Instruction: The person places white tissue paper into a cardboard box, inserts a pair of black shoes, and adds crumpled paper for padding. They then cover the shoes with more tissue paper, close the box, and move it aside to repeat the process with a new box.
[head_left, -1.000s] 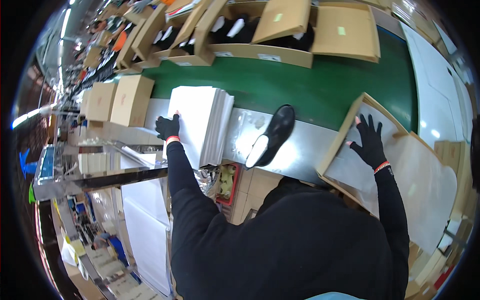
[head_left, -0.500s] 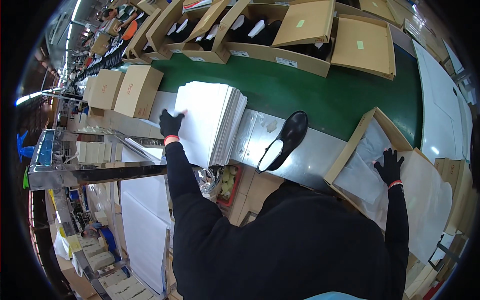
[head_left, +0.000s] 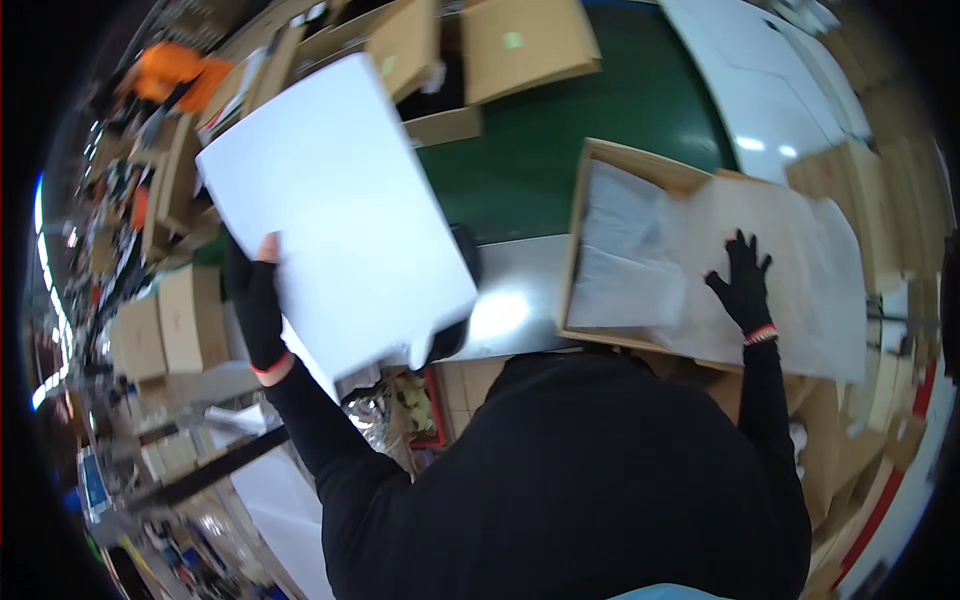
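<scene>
My left hand (head_left: 258,310), in a black glove with bare fingertips, grips a large white paper sheet (head_left: 330,200) by its left edge, thumb on top. The sheet is lifted and tilted, and covers most of a black shoe (head_left: 466,262) on the metal strip. To the right is an open cardboard shoe box (head_left: 648,165) lined with thin white tissue paper (head_left: 635,270). The tissue spreads rightward out of the box. Over that right part lies my right hand (head_left: 745,285), fingers spread, nothing held.
Beyond the metal strip (head_left: 530,265) runs a green belt (head_left: 530,150) carrying open shoe boxes (head_left: 445,127). Closed cardboard boxes (head_left: 190,320) stand at the left. A person in orange (head_left: 175,75) is at the far left. Crumpled silver foil (head_left: 375,420) sits below the table edge.
My left hand has taken the sheet from the paper stack and raised it, moving over the shoe. My right hand stays spread on the tissue. The whole view has turned toward the right.
</scene>
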